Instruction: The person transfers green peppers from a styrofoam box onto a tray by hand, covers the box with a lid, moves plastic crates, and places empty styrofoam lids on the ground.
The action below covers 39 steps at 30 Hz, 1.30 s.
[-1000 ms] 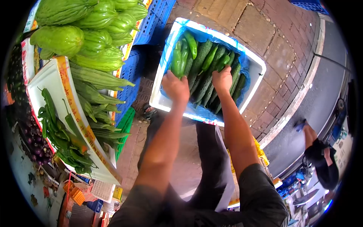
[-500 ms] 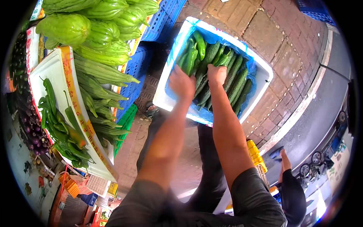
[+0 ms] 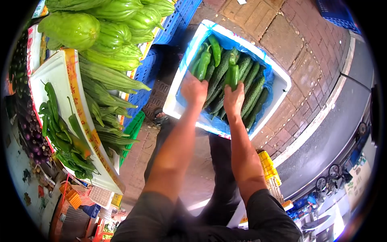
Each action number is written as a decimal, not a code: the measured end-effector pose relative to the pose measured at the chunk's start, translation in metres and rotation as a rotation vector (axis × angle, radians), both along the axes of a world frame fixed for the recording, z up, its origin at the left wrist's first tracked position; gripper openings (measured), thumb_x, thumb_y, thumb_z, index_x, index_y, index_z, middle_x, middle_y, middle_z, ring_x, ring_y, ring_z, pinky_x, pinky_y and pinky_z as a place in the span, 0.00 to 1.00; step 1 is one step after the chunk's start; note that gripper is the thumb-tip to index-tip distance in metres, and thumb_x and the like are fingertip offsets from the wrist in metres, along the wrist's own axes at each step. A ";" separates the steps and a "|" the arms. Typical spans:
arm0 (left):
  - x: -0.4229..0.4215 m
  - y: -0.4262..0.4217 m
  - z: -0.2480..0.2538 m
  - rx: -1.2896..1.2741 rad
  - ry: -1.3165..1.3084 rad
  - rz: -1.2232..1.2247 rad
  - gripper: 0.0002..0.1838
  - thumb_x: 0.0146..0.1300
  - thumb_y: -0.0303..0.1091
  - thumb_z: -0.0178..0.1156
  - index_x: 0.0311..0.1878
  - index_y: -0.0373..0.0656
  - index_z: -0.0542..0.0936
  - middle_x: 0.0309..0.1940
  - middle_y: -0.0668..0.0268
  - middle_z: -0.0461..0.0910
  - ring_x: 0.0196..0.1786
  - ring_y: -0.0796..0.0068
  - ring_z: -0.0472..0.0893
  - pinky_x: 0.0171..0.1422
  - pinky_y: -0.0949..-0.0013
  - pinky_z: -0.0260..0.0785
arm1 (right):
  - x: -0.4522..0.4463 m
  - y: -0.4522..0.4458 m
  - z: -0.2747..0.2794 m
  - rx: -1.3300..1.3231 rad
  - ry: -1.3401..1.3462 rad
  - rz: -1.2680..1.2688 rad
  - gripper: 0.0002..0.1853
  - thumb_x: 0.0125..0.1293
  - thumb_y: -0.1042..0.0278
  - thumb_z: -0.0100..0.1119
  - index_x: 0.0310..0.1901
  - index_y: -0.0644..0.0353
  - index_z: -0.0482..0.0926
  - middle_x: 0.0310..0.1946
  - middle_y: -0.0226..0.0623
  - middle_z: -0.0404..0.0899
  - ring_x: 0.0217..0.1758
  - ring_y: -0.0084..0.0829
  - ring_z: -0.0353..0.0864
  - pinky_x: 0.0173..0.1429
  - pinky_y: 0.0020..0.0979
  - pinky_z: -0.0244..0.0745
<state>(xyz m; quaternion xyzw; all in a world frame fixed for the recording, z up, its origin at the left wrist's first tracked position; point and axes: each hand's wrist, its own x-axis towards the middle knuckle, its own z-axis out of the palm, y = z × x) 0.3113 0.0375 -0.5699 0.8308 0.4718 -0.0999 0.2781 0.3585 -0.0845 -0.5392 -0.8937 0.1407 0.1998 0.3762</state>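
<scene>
A white foam box [image 3: 280, 76] lined with blue plastic holds dark green cucumbers [image 3: 253, 89] and several green peppers. In the box's left part, my left hand [image 3: 194, 90] is closed round the lower end of a green pepper [image 3: 204, 64]; another pepper [image 3: 215, 50] lies above it. My right hand [image 3: 234, 99] is closed on a green pepper [image 3: 231, 76] that points up over the cucumbers near the middle of the box. The fingertips of both hands are partly hidden.
At the left, a white tray [image 3: 48, 70] holds long green peppers [image 3: 60, 135]. Light green gourds [image 3: 74, 30] and ridged gourds [image 3: 109, 76] lie beside it, near blue crates [image 3: 143, 74]. A yellow crate [image 3: 268, 167] stands near my right arm; a road runs at the right.
My right hand has moved from the right part of the box to its middle and slightly down, with a pepper now upright in it. The passer-by at the right has gone from view.
</scene>
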 end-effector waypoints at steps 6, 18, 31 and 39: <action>-0.007 0.007 0.000 -0.062 -0.148 0.013 0.36 0.48 0.42 0.69 0.57 0.29 0.71 0.47 0.42 0.80 0.52 0.40 0.78 0.58 0.50 0.71 | 0.048 0.034 -0.034 -0.082 -0.190 0.381 0.20 0.63 0.61 0.59 0.52 0.67 0.73 0.43 0.57 0.80 0.50 0.53 0.82 0.53 0.47 0.76; -0.008 0.030 -0.020 -0.657 -0.241 0.119 0.22 0.48 0.39 0.72 0.44 0.36 0.82 0.34 0.53 0.85 0.38 0.60 0.85 0.45 0.60 0.74 | 0.088 0.077 -0.046 -0.247 0.174 0.377 0.25 0.54 0.57 0.57 0.51 0.66 0.78 0.51 0.58 0.80 0.57 0.52 0.80 0.62 0.42 0.75; 0.006 0.044 -0.016 -1.130 -0.344 0.300 0.11 0.61 0.30 0.64 0.45 0.35 0.81 0.33 0.59 0.83 0.28 0.65 0.84 0.30 0.64 0.78 | 0.070 0.057 -0.031 -0.197 0.089 0.332 0.20 0.54 0.62 0.61 0.45 0.66 0.76 0.43 0.57 0.83 0.50 0.54 0.82 0.57 0.46 0.76; 0.006 0.045 0.000 -1.290 -0.403 0.384 0.16 0.62 0.37 0.67 0.47 0.35 0.80 0.33 0.58 0.84 0.28 0.68 0.84 0.28 0.65 0.77 | 0.038 0.022 -0.031 0.312 0.251 0.133 0.21 0.55 0.69 0.67 0.48 0.70 0.76 0.38 0.51 0.84 0.42 0.41 0.85 0.48 0.36 0.79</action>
